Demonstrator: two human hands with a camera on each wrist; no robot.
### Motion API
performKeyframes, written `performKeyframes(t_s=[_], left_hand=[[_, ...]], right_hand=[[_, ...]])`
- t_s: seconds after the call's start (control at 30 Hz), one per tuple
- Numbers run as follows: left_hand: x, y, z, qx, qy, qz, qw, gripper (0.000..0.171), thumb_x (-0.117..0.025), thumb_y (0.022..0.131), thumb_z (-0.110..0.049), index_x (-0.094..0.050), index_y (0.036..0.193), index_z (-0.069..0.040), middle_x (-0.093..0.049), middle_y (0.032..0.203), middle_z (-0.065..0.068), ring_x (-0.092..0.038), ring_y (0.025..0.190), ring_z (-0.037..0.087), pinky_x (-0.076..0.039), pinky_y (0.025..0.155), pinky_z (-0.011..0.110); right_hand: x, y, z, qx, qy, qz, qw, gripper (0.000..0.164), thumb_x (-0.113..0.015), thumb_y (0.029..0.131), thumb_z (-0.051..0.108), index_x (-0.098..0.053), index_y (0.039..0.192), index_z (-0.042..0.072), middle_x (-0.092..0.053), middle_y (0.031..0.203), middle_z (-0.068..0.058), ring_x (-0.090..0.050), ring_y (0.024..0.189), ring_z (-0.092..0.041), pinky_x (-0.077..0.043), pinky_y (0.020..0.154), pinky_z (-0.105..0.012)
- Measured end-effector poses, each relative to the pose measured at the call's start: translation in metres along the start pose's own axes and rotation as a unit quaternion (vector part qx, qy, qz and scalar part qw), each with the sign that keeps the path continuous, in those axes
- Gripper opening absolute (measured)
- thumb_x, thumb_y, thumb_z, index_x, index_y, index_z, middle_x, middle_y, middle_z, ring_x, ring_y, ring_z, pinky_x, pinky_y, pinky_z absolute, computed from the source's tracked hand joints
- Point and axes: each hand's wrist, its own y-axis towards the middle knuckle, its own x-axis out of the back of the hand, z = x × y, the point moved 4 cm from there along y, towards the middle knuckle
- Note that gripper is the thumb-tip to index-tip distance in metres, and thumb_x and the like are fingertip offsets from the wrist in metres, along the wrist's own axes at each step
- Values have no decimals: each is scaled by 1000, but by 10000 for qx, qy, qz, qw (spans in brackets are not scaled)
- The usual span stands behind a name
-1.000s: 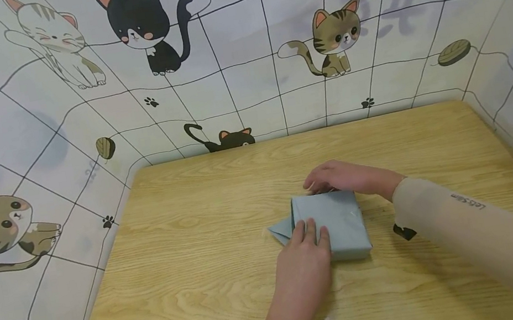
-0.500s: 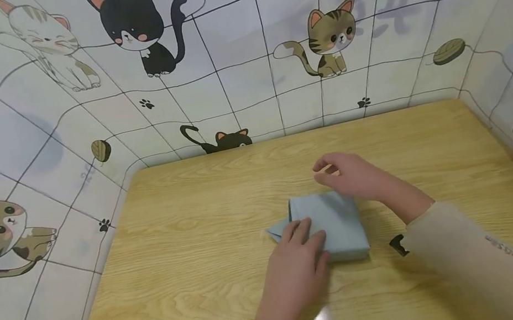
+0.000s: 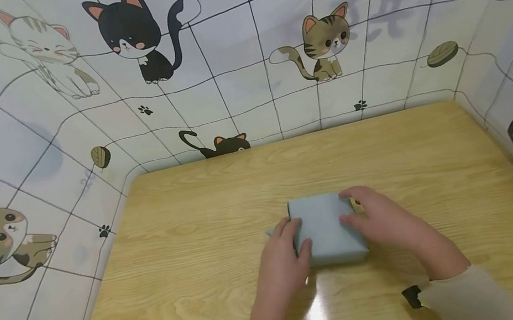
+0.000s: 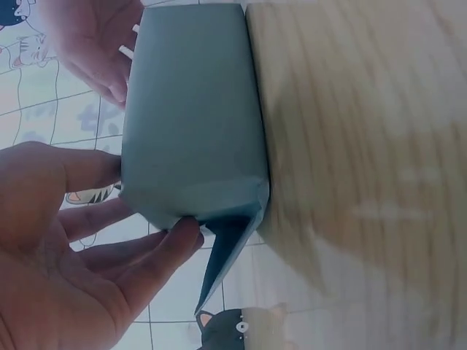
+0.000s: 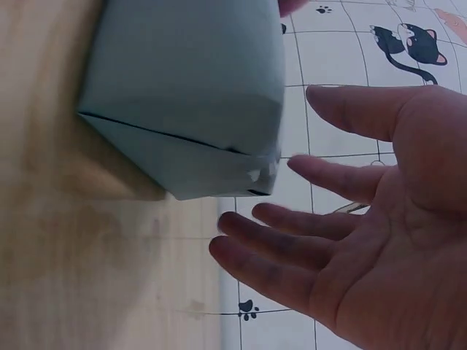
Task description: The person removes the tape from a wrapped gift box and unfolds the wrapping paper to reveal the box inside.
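A box-shaped package (image 3: 325, 230) wrapped in light blue paper lies on the wooden table. My left hand (image 3: 281, 268) is at its left end, thumb at the top edge and fingertips touching the end in the left wrist view. A pointed paper flap (image 4: 228, 251) sticks out from that end, loose and unfolded. My right hand (image 3: 389, 220) hovers at the package's right end, fingers spread and relaxed. The right wrist view shows this hand apart from the paper. There the right end is folded into a triangle, with a shiny bit of clear tape (image 5: 261, 175) near its edge.
Wood-grain table (image 3: 188, 238) extends around the package. A white grid-patterned wall covering (image 3: 246, 94) with cartoon cats closes off the back and both sides. Small black pieces show at my cuffs, such as the black piece (image 3: 411, 297) at the right sleeve.
My right hand has lifted from the package's far edge and come round to its right end. My left hand has slid left, off the top toward the left end.
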Motion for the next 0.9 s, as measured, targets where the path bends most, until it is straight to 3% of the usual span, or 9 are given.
performKeyframes(t_s=[0.13, 0.3, 0.5, 0.57, 0.63, 0.77, 0.9], left_hand=[[0, -2, -2, 66, -88, -126, 9999, 45, -69, 104, -20, -62, 145, -4, -60, 152, 21, -63, 137, 40, -56, 109, 52], [-2, -11, -16, -57, -104, -81, 9999, 41, -70, 103, -17, -65, 139, 1, -68, 141, 22, -68, 131, 38, -60, 104, 47], [-5, -32, -40, -140, 461, 616, 9969, 45, -68, 105, -28, -66, 141, 0, -66, 143, 28, -67, 131, 43, -62, 98, 49], [-4, -38, -44, -187, 644, 810, 9945, 46, -67, 106, -33, -67, 141, -3, -69, 141, 23, -71, 127, 37, -64, 96, 46], [0, -42, -47, -302, 681, 846, 9936, 43, -67, 106, -35, -70, 137, -4, -76, 130, 16, -77, 114, 28, -66, 86, 37], [15, -41, -42, -296, 691, 357, 9965, 32, -70, 104, -31, -76, 125, -8, -81, 107, 2, -78, 92, 17, -61, 70, 27], [25, -33, -22, -10, 606, -92, 9981, 34, -73, 101, -30, -73, 129, -10, -78, 112, 6, -76, 100, 25, -63, 77, 38]], right_hand=[[-11, -10, -1, -178, 33, 1, 9998, 69, -67, 105, 32, -41, 157, -6, -45, 159, -35, -56, 138, -55, -50, 109, -67], [-20, -12, -4, -218, -42, -142, 9997, 76, -68, 105, 34, -34, 161, -4, -43, 161, -36, -47, 145, -55, -45, 113, -70], [-18, -7, -15, 122, 196, -296, 9993, 59, -66, 106, 21, -44, 160, 8, -46, 164, -25, -45, 151, -49, -42, 116, -69], [-17, -2, -22, 320, 322, -198, 9988, 55, -65, 106, 18, -48, 159, 13, -48, 164, -22, -46, 150, -48, -44, 115, -68], [-15, 1, -29, 455, 435, -44, 9980, 53, -64, 107, 17, -49, 158, 18, -48, 165, -19, -45, 152, -46, -44, 115, -66], [-10, 3, -33, 788, 507, 263, 9952, 53, -64, 107, 16, -52, 158, 22, -49, 165, -13, -43, 154, -44, -42, 117, -66], [-9, 5, -33, 1132, 376, 503, 9916, 53, -64, 106, 14, -54, 157, 25, -53, 163, -8, -47, 152, -39, -43, 119, -58]])
